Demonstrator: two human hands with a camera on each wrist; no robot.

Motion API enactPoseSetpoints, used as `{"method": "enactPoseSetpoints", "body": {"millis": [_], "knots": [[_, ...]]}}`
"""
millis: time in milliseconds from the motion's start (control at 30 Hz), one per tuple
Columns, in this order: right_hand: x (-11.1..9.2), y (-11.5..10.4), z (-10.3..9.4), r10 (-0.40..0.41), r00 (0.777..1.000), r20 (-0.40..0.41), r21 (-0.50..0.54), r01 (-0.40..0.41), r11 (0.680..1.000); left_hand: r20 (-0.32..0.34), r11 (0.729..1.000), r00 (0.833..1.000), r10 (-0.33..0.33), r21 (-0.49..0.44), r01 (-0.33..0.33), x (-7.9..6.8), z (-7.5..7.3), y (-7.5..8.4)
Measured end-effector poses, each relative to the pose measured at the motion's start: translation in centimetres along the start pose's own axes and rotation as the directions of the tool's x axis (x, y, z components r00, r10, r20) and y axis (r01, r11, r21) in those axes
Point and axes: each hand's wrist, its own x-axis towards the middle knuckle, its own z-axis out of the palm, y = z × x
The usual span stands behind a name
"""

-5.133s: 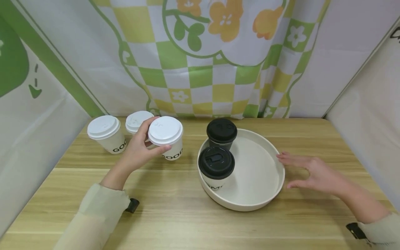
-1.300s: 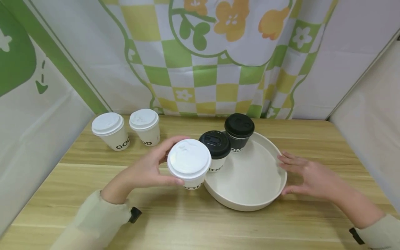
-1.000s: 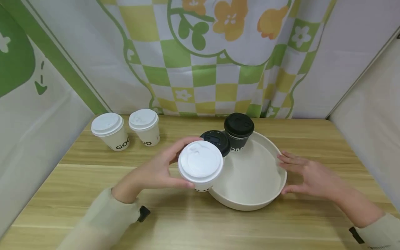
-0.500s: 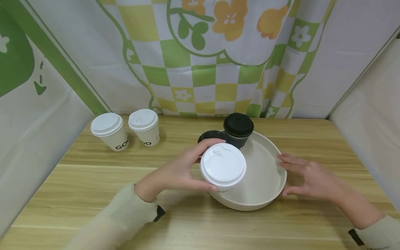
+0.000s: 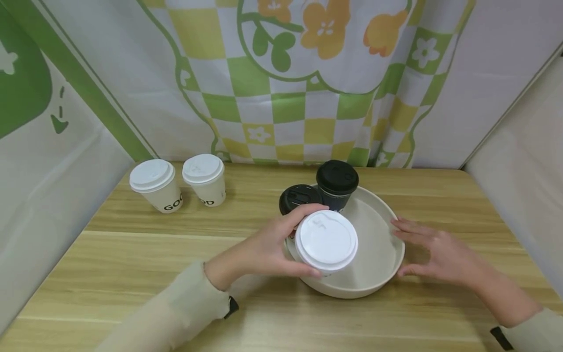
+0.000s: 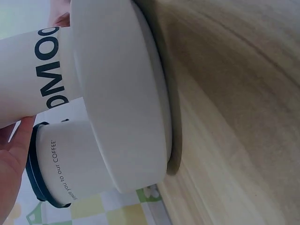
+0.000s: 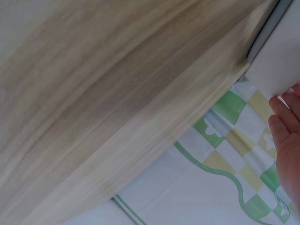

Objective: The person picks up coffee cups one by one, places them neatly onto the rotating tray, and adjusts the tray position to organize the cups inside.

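My left hand (image 5: 270, 249) grips a white paper coffee cup (image 5: 327, 239) with a white lid, above the front left of the round cream tray (image 5: 374, 249). In the left wrist view, the bottom of this coffee cup (image 6: 28, 75) is hidden behind the tray wall (image 6: 122, 103), so I cannot tell whether it touches the floor. Behind it in the tray are a black-lidded white cup (image 5: 300, 196), partly covered by my hand, and a black cup (image 5: 337, 178). With fingers extended, my right hand (image 5: 440, 252) touches the tray's right rim.
Two white-lidded paper cups, one at the far left (image 5: 154, 183) and one beside it (image 5: 204, 178), stand on the wooden table (image 5: 132, 259). A checked curtain (image 5: 286, 107) hangs along the back edge, with pale fabric walls on both sides.
My left hand took the white-lidded cup from the left group and carried it right, over the tray. The two black-lidded cups stand differently in the tray than before. My right hand reached the rim.
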Motion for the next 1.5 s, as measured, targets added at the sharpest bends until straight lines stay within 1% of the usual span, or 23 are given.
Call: {"method": "enactPoseSetpoints", "body": {"millis": [200, 267, 433, 667, 767, 967, 1133, 1300, 1500], "knots": [[0.0, 0.0, 0.1, -0.013, 1.0, -0.014, -0.002, 0.013, 1.0, -0.022, 1.0, 1.0, 0.019, -0.001, -0.019, -0.4, 0.6, -0.1], [0.0, 0.0, 0.0, -0.01, 1.0, -0.012, -0.002, 0.01, 1.0, -0.034, 1.0, 0.999, 0.007, -0.014, -0.007, -0.5, 0.8, -0.2], [0.0, -0.1, 0.1, -0.012, 1.0, -0.016, 0.003, 0.012, 1.0, -0.071, 0.998, 0.996, -0.047, -0.044, 0.044, -0.7, 1.4, -0.4], [-0.1, -0.2, 0.1, -0.007, 1.0, -0.013, -0.008, 0.007, 1.0, -0.135, 0.996, 0.987, -0.092, -0.021, 0.09, -0.8, 2.0, -0.3], [-0.1, -0.2, 0.1, -0.003, 1.0, -0.008, -0.007, 0.003, 1.0, -0.135, 0.995, 0.985, -0.104, -0.017, 0.102, -0.8, 2.2, -0.3], [0.0, -0.2, 0.0, -0.001, 1.0, -0.009, 0.01, 0.002, 1.0, -0.122, 0.995, 0.987, -0.104, -0.006, 0.104, -0.8, 2.7, -0.6], [0.1, -0.3, 0.0, 0.0, 1.0, -0.008, 0.002, 0.0, 1.0, -0.111, 0.99, 0.984, -0.143, -0.006, 0.143, -0.9, 3.2, -0.7], [0.0, -0.3, 0.0, 0.006, 1.0, -0.006, 0.005, -0.006, 1.0, -0.124, 0.986, 0.978, -0.167, -0.018, 0.166, -0.9, 3.6, -0.8], [0.1, -0.3, -0.1, 0.005, 1.0, -0.004, 0.004, -0.005, 1.0, -0.134, 0.976, 0.967, -0.215, -0.052, 0.21, -1.0, 4.0, -1.1]]}}
